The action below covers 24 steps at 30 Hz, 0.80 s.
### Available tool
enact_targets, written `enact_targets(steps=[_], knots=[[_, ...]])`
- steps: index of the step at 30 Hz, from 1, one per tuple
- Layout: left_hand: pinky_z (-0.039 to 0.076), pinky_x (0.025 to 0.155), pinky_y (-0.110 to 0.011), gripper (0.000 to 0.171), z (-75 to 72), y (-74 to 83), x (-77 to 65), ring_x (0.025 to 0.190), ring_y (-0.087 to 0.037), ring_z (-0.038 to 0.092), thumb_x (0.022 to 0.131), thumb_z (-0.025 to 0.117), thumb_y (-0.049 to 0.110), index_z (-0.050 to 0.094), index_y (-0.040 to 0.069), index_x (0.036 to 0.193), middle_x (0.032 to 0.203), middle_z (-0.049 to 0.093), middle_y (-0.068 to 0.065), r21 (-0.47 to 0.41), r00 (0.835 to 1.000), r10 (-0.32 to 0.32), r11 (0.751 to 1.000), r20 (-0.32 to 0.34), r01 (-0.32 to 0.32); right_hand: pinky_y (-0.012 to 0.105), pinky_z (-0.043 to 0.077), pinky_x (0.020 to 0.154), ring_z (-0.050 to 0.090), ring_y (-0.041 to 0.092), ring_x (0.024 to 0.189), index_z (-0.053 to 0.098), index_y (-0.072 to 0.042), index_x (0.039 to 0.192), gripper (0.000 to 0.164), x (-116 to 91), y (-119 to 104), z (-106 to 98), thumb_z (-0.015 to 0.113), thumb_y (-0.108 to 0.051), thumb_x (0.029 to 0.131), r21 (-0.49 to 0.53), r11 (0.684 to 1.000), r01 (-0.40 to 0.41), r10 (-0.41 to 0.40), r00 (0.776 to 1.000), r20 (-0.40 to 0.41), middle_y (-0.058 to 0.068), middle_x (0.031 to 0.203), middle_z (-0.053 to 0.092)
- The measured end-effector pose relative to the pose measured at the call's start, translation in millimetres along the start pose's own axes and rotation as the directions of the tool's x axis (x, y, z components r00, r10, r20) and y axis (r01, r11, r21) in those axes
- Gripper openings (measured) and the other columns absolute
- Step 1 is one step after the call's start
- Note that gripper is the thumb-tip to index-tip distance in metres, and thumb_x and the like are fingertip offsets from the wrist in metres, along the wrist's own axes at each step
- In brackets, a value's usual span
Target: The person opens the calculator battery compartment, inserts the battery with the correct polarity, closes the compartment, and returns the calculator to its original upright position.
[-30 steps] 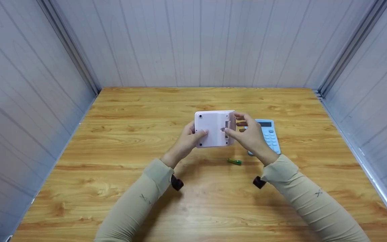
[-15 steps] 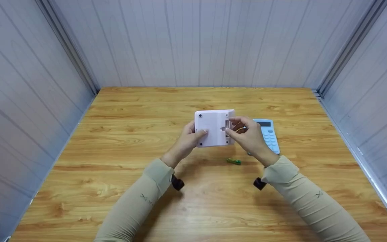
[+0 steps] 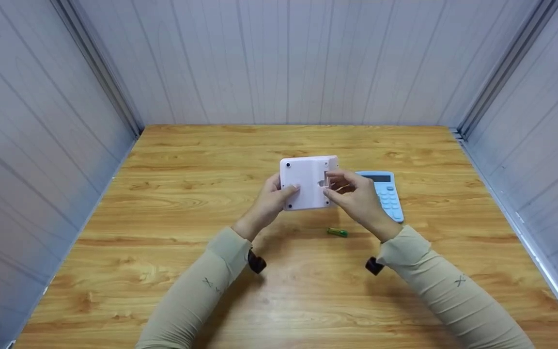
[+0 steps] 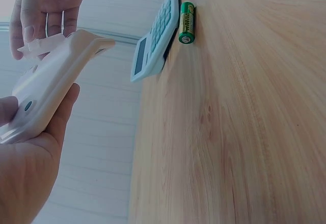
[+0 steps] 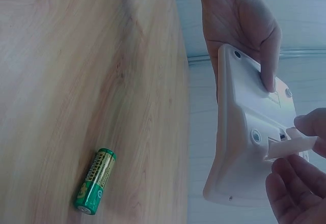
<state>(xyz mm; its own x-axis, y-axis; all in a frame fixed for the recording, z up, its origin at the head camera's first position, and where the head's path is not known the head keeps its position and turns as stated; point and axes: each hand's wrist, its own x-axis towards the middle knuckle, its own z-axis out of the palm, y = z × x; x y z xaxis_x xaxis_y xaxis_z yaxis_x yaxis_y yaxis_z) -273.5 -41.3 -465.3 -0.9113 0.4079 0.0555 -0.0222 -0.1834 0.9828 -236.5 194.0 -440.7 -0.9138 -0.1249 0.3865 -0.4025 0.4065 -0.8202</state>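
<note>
Now the left hand [image 3: 267, 204] grips the white case [image 3: 306, 183], just right of centre in the head view, back side showing; the right hand [image 3: 356, 198] pinches a small cover [image 5: 293, 147], tilted at the case's back. Best, I'd judge, to brace the case firmly and work the cover straight, not twisting it, since thin plastic could snap; one battery [image 3: 337, 232] lies below them on the table [image 3: 308, 305].
</note>
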Motion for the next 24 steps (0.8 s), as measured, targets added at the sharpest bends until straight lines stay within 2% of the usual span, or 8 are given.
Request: enact_targets(steps=[9,14,20,24], knots=[[0.059,0.107,-0.059,0.047,-2.2,-0.2,3.2,0.133,-0.038,0.067,0.108,0.053,0.001,0.049,-0.001,0.155,0.148,0.063,-0.028,0.003,1.0,-0.018,1.0,-0.018,0.018,0.02,0.061,0.083,0.074,0.019,0.097,0.076,-0.001,0.129,0.035,2,-2,-2,0.082,-0.003,0.095,0.035,0.999,0.017,-0.017,1.0,0.014,0.017,0.112,0.08],[0.058,0.108,-0.06,0.047,-6.2,-0.4,2.3,0.136,-0.04,0.066,0.109,0.052,0.002,0.048,0.001,0.156,0.15,0.062,-0.027,0.011,1.0,-0.01,1.0,-0.006,0.01,0.019,0.06,0.081,0.075,0.022,0.096,0.074,0.0,0.13,0.037,1,-2,-5,0.083,-0.003,0.094,0.048,0.999,0.005,-0.007,1.0,0.028,0.018,0.111,0.079],[0.058,0.108,-0.059,0.046,-11.3,-0.4,2.0,0.136,-0.041,0.065,0.11,0.051,0.002,0.047,0.001,0.156,0.15,0.061,-0.027,0.004,1.0,-0.008,1.0,-0.01,0.008,0.02,0.06,0.08,0.074,0.02,0.094,0.073,0.002,0.129,0.037,0,-3,-7,0.084,-0.005,0.094,0.031,1.0,0.0,-0.001,0.998,0.062,0.017,0.113,0.079],[0.058,0.109,-0.059,0.047,-13.9,0.0,1.8,0.136,-0.041,0.065,0.109,0.051,0.001,0.046,0.0,0.156,0.151,0.061,-0.027,-0.001,1.0,-0.01,1.0,-0.018,0.01,0.021,0.06,0.08,0.075,0.021,0.094,0.074,0.003,0.127,0.035,-2,-3,-8,0.084,-0.006,0.094,0.0,1.0,0.029,-0.029,0.994,0.104,0.017,0.112,0.08]])
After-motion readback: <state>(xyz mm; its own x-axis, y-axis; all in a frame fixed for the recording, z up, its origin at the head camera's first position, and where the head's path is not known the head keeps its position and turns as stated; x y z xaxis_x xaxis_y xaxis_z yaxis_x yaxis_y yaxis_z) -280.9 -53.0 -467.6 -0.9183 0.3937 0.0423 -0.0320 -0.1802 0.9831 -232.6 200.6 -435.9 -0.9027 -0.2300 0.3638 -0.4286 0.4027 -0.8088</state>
